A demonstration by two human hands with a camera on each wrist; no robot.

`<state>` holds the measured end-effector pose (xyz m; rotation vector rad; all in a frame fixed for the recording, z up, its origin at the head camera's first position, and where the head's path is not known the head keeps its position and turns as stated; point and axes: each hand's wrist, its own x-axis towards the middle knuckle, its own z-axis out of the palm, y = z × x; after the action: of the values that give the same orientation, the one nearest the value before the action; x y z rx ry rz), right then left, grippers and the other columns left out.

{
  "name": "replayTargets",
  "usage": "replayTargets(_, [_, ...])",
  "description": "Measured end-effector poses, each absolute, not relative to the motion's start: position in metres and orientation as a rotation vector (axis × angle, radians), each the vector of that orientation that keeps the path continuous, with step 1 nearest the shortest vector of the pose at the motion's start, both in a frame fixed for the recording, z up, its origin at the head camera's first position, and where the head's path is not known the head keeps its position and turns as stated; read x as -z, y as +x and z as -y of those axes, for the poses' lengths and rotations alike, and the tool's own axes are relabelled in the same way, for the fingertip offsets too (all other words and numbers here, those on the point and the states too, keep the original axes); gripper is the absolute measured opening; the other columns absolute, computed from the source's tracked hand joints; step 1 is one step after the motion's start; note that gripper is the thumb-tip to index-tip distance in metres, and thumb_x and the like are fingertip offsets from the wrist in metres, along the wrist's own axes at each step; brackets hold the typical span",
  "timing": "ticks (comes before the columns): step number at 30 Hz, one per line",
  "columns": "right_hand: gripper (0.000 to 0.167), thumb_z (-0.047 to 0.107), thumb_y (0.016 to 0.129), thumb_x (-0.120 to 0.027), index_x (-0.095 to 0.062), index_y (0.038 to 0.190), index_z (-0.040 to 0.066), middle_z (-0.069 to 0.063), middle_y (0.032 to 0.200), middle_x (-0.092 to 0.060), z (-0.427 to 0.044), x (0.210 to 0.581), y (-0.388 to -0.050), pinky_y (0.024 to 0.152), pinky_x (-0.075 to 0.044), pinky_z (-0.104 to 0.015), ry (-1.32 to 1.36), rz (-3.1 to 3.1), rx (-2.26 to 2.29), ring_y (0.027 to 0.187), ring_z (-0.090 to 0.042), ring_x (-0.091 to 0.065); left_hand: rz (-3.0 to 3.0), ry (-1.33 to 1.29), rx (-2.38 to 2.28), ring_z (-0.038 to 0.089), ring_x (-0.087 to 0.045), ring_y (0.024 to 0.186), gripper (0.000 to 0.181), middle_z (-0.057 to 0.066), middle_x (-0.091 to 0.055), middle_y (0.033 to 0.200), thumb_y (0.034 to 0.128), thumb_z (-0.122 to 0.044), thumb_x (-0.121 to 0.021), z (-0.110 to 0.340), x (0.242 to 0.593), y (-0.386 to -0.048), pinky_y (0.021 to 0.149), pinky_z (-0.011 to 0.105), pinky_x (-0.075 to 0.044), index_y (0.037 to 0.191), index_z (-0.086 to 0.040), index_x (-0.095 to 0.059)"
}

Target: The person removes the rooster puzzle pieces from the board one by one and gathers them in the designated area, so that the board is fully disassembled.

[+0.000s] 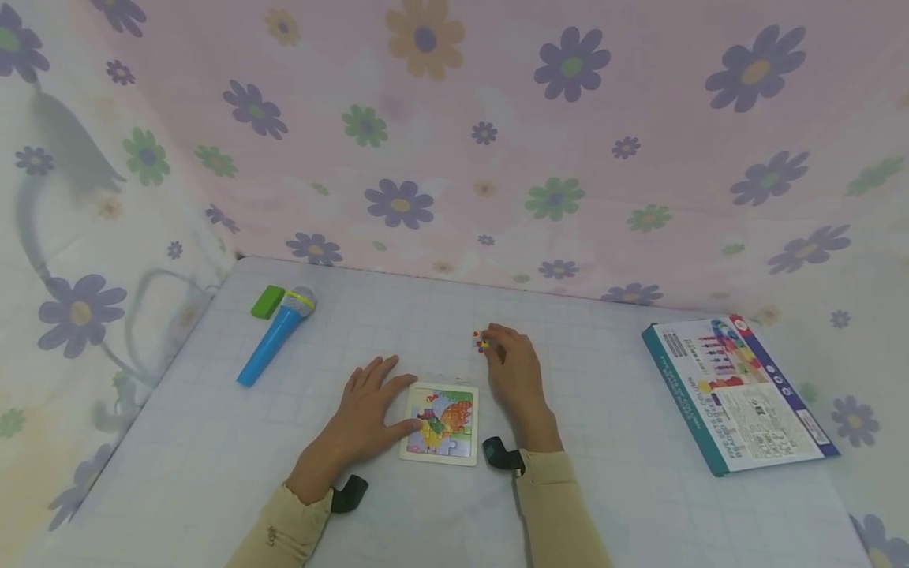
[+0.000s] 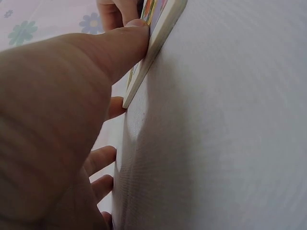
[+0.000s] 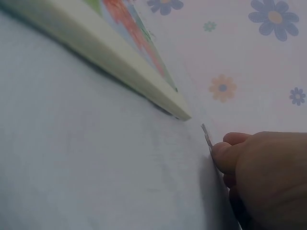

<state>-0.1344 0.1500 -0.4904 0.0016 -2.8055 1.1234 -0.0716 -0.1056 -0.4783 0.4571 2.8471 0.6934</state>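
Note:
A small square jigsaw puzzle with a pale frame and a colourful picture lies on the table in front of the person. The left hand is spread at its left side. Its thumb rests on the puzzle's edge, and a finger touches the corner; the other fingertips meet the table. Beyond the puzzle's upper right corner, the right hand pinches a small colourful puzzle piece between thumb and fingers. In the right wrist view the piece shows as a thin edge, tilted and apart from the puzzle's frame.
At the left lie a blue toy microphone and a green block. A flat printed box with a teal side sits at the right. Flowered cloth hangs behind the table, whose cover is white.

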Motion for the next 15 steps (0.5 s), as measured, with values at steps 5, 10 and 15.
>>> replayTargets(5, [0.027,0.011,0.098,-0.065,-0.071,0.124,0.011,-0.006,0.142,-0.063,-0.149,0.486,-0.130,0.110,-0.049,-0.049,0.014,2.808,-1.138,0.129,-0.030,-0.056,-2.854,0.462,-0.690,0.039,-0.019,0.157,0.071,0.014,-0.031,0.166,0.0857,-0.049,-0.078,0.105,0.479,-0.071,0.127,0.064,-0.013,0.146,-0.021,-0.054])
replayTargets(10, [0.026,0.013,0.099,-0.065,-0.071,0.123,0.012,-0.007,0.133,-0.064,-0.146,0.482,-0.126,0.106,-0.051,-0.048,-0.011,2.807,-1.114,0.124,-0.029,-0.058,-2.859,0.463,-0.708,0.040,-0.020,0.156,0.070,0.016,-0.032,0.165,0.0849,-0.046,-0.079,0.105,0.478,-0.070,0.127,0.065,-0.014,0.145,-0.020,-0.055])
replayTargets(15, [0.024,0.012,0.098,-0.066,-0.074,0.121,0.011,-0.011,0.122,-0.063,-0.135,0.475,-0.121,0.095,-0.054,-0.047,0.028,2.770,-1.140,0.112,-0.029,-0.059,-2.858,0.473,-0.703,0.040,-0.021,0.156,0.070,0.015,-0.032,0.165,0.0855,-0.049,-0.078,0.106,0.478,-0.070,0.127,0.064,-0.014,0.145,-0.020,-0.055])
